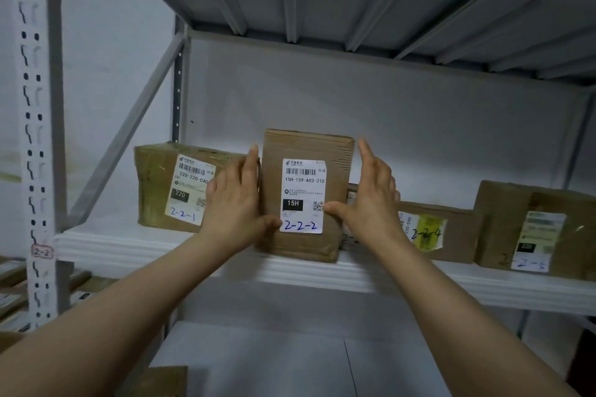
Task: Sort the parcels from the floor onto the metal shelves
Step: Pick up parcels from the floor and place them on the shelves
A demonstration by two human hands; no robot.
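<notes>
Bare forearms reach up from the bottom of the frame to a metal shelf (pixel 167 255), where a person steadies a brown parcel (pixel 303 196) standing upright at the shelf's front edge. Left hand (pixel 233 200) lies flat against the parcel's left side, thumb tucked onto its lower front; right hand (pixel 371 196) mirrors it on the right side, thumb touching the label (pixel 301 195). Both grips are open-palmed with the fingers straight, pressing the box between them rather than curling around it. Blue handwriting on the label reads 2-2-2, and a tag (pixel 41 251) on the left upright (pixel 32 138) reads 2-2, so the box appears to be on its proper tier.

To its left, further back on the shelf, sits a parcel marked 2-2-1 (pixel 161 187), just beside the left hand. On the right, behind the right hand, is a low parcel (pixel 442 232) whose yellow label seems to end in 4, and near the right end a larger box (pixel 532 226) with blurred writing. A slot between the held parcel and the low one is partly hidden by the right hand.

Judging by the numbered row, sorting on this tier looks well advanced. Cartons (pixel 19 287) glimpsed low at the left edge and one more (pixel 158 380) at the bottom suggest more may remain; the floor itself is out of view.
</notes>
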